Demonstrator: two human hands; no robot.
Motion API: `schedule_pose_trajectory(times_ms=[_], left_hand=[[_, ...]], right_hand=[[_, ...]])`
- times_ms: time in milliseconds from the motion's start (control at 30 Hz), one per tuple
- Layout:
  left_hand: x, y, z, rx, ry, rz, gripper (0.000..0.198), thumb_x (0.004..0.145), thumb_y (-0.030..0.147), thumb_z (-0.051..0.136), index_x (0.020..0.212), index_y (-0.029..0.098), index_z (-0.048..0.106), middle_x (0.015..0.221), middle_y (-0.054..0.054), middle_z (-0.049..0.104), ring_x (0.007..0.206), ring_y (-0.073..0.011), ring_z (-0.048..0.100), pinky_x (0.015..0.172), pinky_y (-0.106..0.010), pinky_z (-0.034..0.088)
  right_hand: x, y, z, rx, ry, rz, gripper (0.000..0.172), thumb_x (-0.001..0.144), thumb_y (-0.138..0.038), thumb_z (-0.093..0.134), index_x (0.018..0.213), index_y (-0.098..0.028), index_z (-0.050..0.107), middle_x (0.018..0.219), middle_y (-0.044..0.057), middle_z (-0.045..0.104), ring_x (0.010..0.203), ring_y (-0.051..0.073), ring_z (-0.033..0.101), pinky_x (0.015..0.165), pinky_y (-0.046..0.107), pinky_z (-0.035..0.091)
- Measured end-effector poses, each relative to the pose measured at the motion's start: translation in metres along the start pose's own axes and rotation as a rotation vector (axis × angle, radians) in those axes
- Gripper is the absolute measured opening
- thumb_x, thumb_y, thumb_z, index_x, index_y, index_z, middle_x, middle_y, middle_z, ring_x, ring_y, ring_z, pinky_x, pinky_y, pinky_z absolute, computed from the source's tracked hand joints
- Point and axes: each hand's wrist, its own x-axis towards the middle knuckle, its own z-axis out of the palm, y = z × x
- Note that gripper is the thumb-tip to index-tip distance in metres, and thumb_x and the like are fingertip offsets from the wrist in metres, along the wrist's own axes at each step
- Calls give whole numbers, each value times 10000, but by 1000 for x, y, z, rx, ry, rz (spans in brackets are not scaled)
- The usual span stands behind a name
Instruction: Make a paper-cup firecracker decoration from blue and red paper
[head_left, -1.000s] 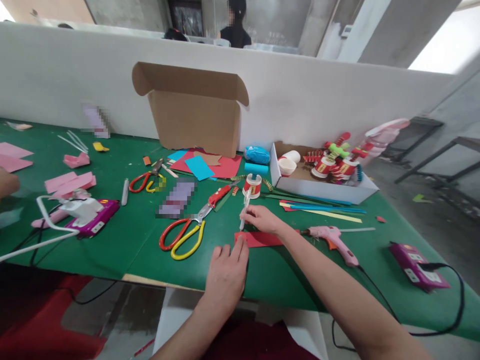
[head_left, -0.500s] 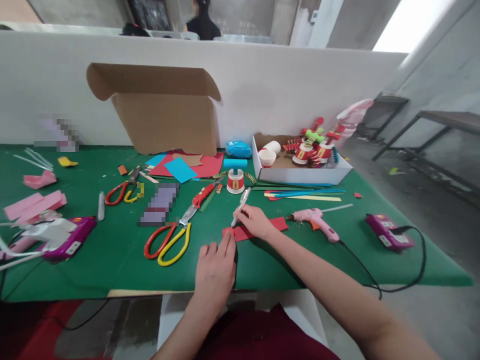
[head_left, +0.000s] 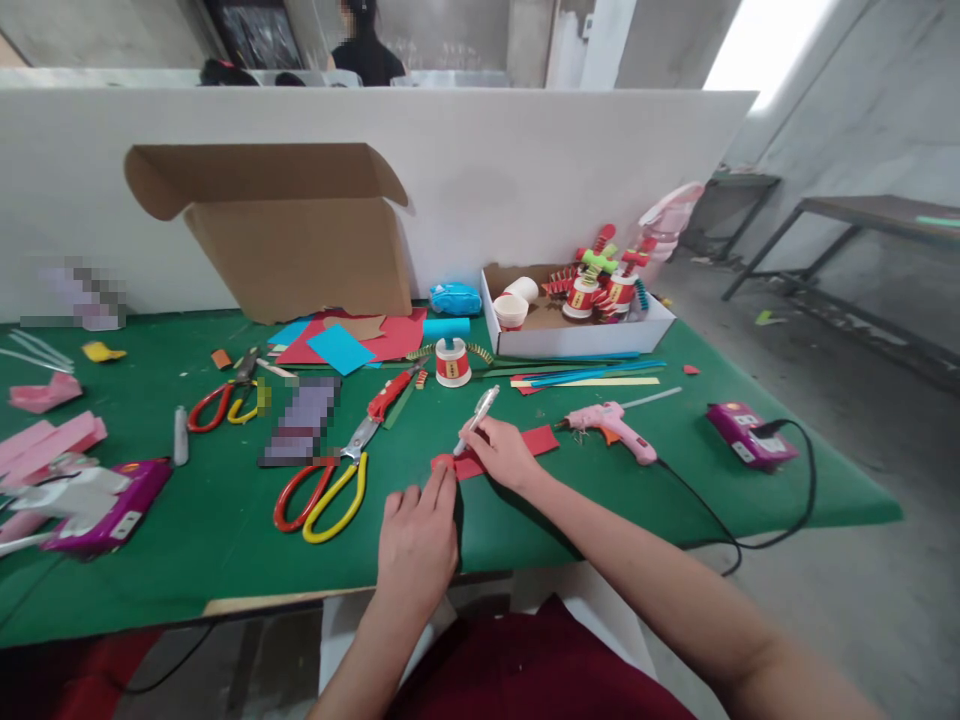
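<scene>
My right hand (head_left: 499, 450) is closed around a white pen (head_left: 478, 418), whose tip meets a red paper strip (head_left: 541, 440) lying on the table. At the strip's left end is a small rounded red piece (head_left: 442, 461), partly hidden by fingers. On it press the outstretched fingertips of my left hand (head_left: 420, 535), which lies low and grips nothing. Just behind the hands stands a red-and-white paper cup (head_left: 453, 365) with a blue paper roll (head_left: 446, 329) on top and folded paper arms at its sides. Large scissors (head_left: 360, 440) with red and yellow handles lie left of my hands.
A pink glue gun (head_left: 611, 425) lies at right, its cord running to a purple power strip (head_left: 750, 436). Behind are a box (head_left: 581, 345) of similar cup figures, paper strips (head_left: 592, 374) and coloured sheets (head_left: 341, 350). Smaller scissors (head_left: 214, 408) and another purple unit (head_left: 124, 515) are at left.
The camera's view has shifted, so most things on the table appear further left. Both hands keep their places on the red paper, with the pen still in my right hand.
</scene>
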Motion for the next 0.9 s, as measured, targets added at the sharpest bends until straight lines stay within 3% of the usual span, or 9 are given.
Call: schedule_pose_trajectory(times_ms=[300,600,900], left_hand=[[14,-17,-19,-134,-235,-19,500,781,12,357,1245,144,487,882,-79,701,815,-213,631,724,-334,353],[16,-20,-22,-202,-299,-48,528,778,-12,337,1272,151,432,989,-82,710,938,-188,646,754,-307,353],[16,-21,-24,-159,-319,-44,519,788,4,333,1272,165,430,1056,-85,704,863,-200,657,762,-320,378]], right_hand=[[-7,-4,2,-29,24,-27,175,904,-243,485,816,-169,618,810,50,699,767,162,630,738,267,443],[-15,-5,3,3,39,-4,175,906,-219,484,815,-166,624,854,64,704,834,176,641,800,283,446],[-19,-4,4,-8,62,-18,198,908,-223,486,789,-169,635,865,72,706,847,181,638,815,297,449]])
